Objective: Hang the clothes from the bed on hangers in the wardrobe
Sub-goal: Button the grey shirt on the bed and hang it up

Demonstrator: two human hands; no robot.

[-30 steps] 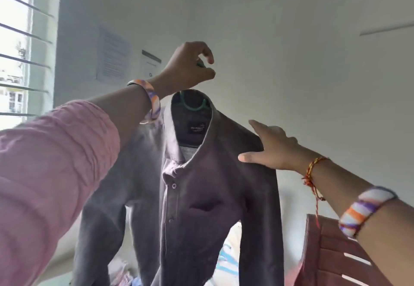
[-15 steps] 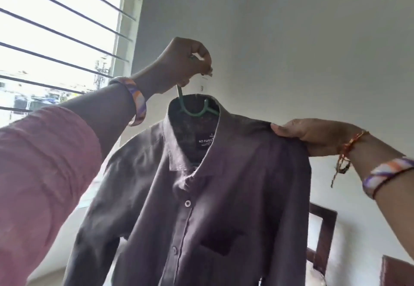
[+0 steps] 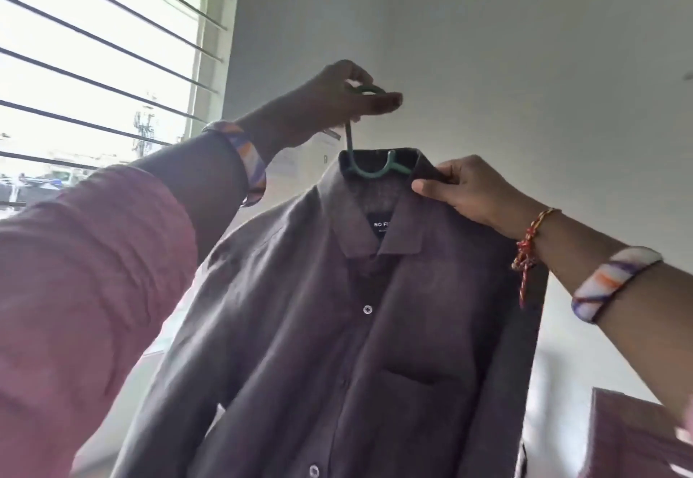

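While the fingers (image 3: 378, 101) of the left hand (image 3: 322, 110) curled round the hook of the green hanger (image 3: 371, 166), holding it high in the air, the right hand (image 3: 468, 192) pinched the shirt's collar (image 3: 423, 170) between thumb and fingers, just beside the hanger's neck. The dark purple shirt (image 3: 356, 327) hung from the hanger, both shoulders seated, front facing the camera, top button apparently undone; nothing carried it but the left hand. Beyond it: a pale wall (image 3: 525, 65), a barred window (image 3: 105, 57) to the left, something reddish-brown (image 3: 630, 436) at the lower right corner of the view. Wardrobe and bed not in view.

Judgement: this shirt was on its hanger, collar being straightened. Left: carry it to the wardrobe rail and hook it on. How many clothes remained on the bed could not be told.
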